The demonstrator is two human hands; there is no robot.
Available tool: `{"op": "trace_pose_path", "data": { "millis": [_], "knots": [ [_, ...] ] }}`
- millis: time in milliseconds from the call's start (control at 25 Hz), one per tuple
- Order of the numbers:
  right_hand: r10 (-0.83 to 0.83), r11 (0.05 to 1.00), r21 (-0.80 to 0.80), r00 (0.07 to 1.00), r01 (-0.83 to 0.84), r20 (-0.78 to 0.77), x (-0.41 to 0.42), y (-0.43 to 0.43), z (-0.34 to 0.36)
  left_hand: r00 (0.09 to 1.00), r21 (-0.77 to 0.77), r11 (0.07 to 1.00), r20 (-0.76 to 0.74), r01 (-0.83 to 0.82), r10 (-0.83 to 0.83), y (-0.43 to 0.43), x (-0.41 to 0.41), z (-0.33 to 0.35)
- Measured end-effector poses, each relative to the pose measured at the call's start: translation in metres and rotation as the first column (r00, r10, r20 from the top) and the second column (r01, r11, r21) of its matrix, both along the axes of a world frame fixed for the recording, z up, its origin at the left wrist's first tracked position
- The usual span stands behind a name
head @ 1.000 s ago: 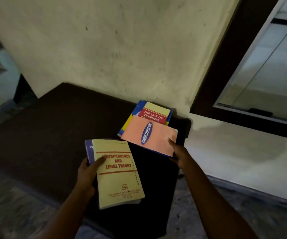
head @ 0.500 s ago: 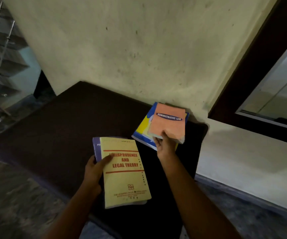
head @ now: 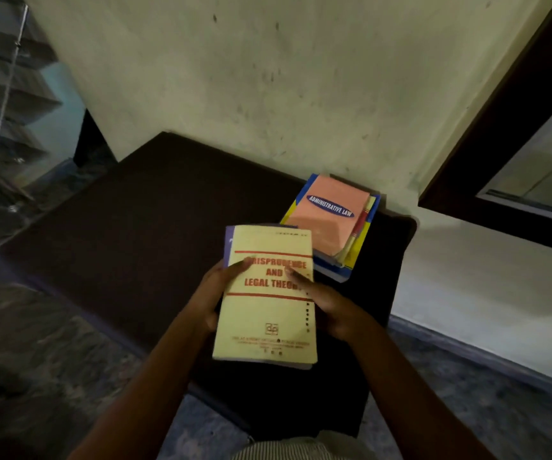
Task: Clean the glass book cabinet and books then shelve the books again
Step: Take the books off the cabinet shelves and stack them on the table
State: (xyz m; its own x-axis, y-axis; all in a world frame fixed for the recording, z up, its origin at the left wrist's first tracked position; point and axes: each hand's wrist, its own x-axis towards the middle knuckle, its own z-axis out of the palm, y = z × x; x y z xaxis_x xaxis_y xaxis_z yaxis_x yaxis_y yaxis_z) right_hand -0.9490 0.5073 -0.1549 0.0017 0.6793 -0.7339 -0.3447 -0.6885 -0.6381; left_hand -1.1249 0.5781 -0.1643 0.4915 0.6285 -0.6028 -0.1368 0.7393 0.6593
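I hold a pale yellow book (head: 264, 313) titled "Jurisprudence and Legal Theory" above the dark brown table (head: 128, 220). My left hand (head: 214, 293) grips its left edge with the thumb across the cover. My right hand (head: 324, 300) holds the right edge, fingers over the title. An orange "Administrative Law" book (head: 329, 215) lies on top of a blue and yellow book (head: 357, 250) at the table's far right corner, against the wall.
A pale plastered wall (head: 268, 78) rises behind the table. The dark-framed glass cabinet (head: 507, 127) stands at the right. Glass shelves on metal rods (head: 5, 88) are at the far left. Stone floor surrounds the table.
My right hand set the orange book squarely on the stack, let go of it, and came back to take the right edge of the yellow book.
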Motion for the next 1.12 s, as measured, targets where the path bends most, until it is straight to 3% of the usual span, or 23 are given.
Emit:
{"op": "trace_pose_path", "data": {
  "millis": [40, 160, 240, 320, 400, 560, 640, 720, 840, 1000, 1120],
  "knots": [
    [-0.079, 0.995, 0.06, 0.996, 0.082, -0.047, 0.002, 0.003, 0.006, 0.999, 0.028, 0.999, 0.017, 0.026, -0.027, 0.008, 0.011, 0.003],
    [-0.341, 0.909, 0.258, 0.94, 0.328, 0.006, 0.028, 0.02, 0.014, 0.996, 0.148, 0.985, -0.029, 0.093, -0.089, 0.043, 0.05, 0.012],
    [-0.44, 0.863, 0.311, 0.895, 0.398, 0.077, 0.05, 0.031, 0.014, 0.984, 0.234, 0.964, -0.148, 0.13, -0.097, 0.063, 0.068, 0.009],
    [-0.495, 0.841, 0.335, 0.854, 0.424, 0.162, 0.075, 0.047, 0.01, 0.966, 0.295, 0.952, -0.26, 0.085, -0.006, 0.077, 0.08, -0.005],
    [-0.503, 0.841, 0.336, 0.841, 0.424, 0.198, 0.093, 0.067, 0.002, 0.95, 0.304, 0.952, -0.307, 0.048, 0.051, 0.085, 0.087, -0.022],
    [-0.496, 0.863, 0.29, 0.806, 0.414, 0.323, 0.106, 0.094, -0.027, 0.959, 0.285, 0.954, -0.284, 0.093, -0.009, 0.09, 0.105, -0.034],
    [-0.43, 0.903, 0.266, 0.706, 0.338, 0.562, 0.11, 0.093, -0.043, 0.956, 0.279, 0.949, -0.288, 0.144, -0.06, 0.088, 0.113, -0.031],
    [-0.329, 0.942, 0.229, 0.551, 0.245, 0.767, 0.112, 0.085, -0.063, 0.954, 0.251, 0.958, -0.294, 0.141, -0.063, 0.087, 0.116, -0.026],
    [-0.406, 0.913, 0.337, 0.596, 0.23, 0.693, 0.086, 0.062, -0.092, 0.968, 0.235, 0.966, -0.246, 0.109, -0.05, 0.078, 0.119, -0.023],
    [-0.488, 0.868, 0.442, 0.561, 0.228, 0.669, 0.08, 0.057, -0.099, 0.97, 0.234, 0.97, -0.243, 0.061, -0.002, 0.059, 0.129, -0.032],
    [-0.422, 0.903, 0.385, 0.564, 0.191, 0.71, 0.11, 0.085, -0.126, 0.958, 0.288, 0.953, -0.288, 0.099, -0.012, 0.059, 0.13, -0.035]
  ]
}}
